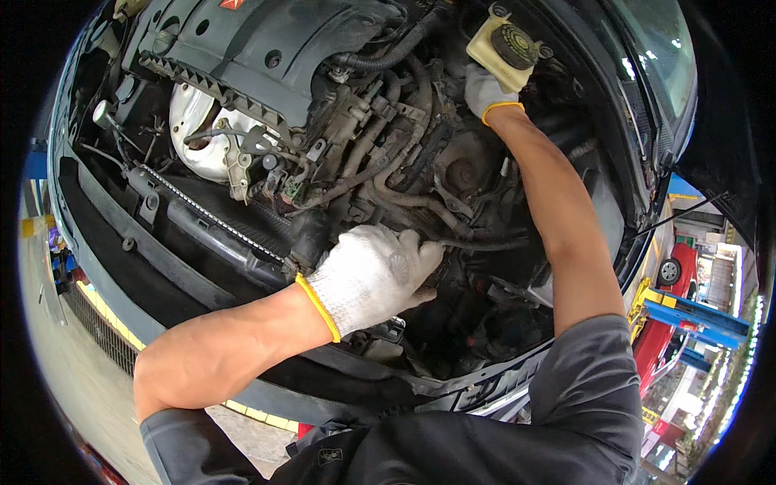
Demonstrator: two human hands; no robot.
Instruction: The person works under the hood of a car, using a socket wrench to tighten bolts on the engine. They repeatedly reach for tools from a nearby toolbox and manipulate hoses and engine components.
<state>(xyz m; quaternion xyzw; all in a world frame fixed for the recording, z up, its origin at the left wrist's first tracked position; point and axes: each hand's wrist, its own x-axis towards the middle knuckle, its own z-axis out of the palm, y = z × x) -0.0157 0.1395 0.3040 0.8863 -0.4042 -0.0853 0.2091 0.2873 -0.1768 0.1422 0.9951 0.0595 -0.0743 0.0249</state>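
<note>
My left hand (378,271), in a white knit glove with a yellow cuff, rests low in the engine bay. Its fingers are bent but apart, and the thumb stands off from them with nothing seen between. The fingertips are beside a black hose (489,243). My right hand (482,90), gloved the same way, reaches to the far side of the bay, at the underside of a yellowish fluid reservoir (491,50) with a black cap (515,46). The reservoir and dark parts hide those fingers, so what they touch does not show.
A dark plastic engine cover (275,52) spans the far left, above a silvery heat shield (196,137). Hoses and wiring crowd the middle around a round strut-like mount (463,171). The car's front edge (323,404) runs before me. A red car (667,323) stands beyond blue lift arms.
</note>
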